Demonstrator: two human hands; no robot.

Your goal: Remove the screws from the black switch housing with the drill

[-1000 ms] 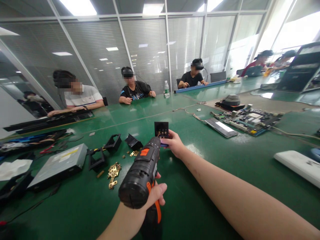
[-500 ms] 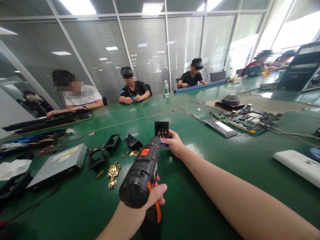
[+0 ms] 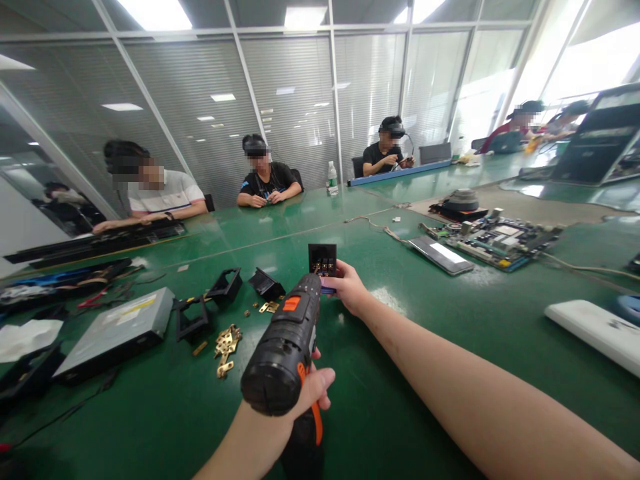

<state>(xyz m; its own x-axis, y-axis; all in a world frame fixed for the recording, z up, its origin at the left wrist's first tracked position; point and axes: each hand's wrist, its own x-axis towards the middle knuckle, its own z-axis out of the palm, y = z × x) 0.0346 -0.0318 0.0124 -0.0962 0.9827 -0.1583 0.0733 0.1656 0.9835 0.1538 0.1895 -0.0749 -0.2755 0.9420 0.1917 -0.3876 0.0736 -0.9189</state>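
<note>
My left hand [image 3: 306, 399] is wrapped round the grip of a black and orange cordless drill [image 3: 283, 343], which points away from me. Past its nose, my right hand [image 3: 351, 288] holds a small black plastic housing [image 3: 321, 253] with brass-coloured contacts inside. The drill's front end is at the lower left of the housing; the exact contact of the bit is too small to make out. To the left of the drill lies a pile of brass metal pieces [image 3: 229, 343]. Black plastic frames [image 3: 225, 285] lie behind that pile, with a similar black housing [image 3: 267, 285] beside them.
A silver disc drive [image 3: 120, 327] sits on the green table at left. On the right are a flat grey metal-cased part [image 3: 440, 255], a circuit board [image 3: 505, 240] and a white casing [image 3: 595, 330]. Several people sit across the table, near a water bottle [image 3: 333, 179].
The drill has shifted very slightly to the right at its rear, and the black housing a touch left. Across the table, one person has lifted their hands from the blue bar.
</note>
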